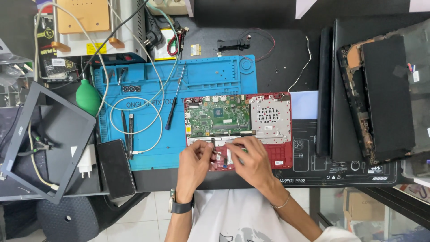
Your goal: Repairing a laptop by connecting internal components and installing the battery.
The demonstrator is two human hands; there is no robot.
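Cluttered black workbench, pretty typical repair setup. Far left sits a detached screen bezel, then a green air blower, a black phone and a blue silicone mat with a screwdriver and white cable on it.

Centre is the opened red laptop base, green motherboard exposed. Left hand and right hand are both pinched nearly closed at its front edge, on what looks like a small ribbon or connector; can't tell exactly what's gripped.

I'd say small, square pulls matter here, no twisting. Room is tight: the base overhangs the mat's edge, and another dismantled black laptop crowds the right. Only open bench is just behind the board.
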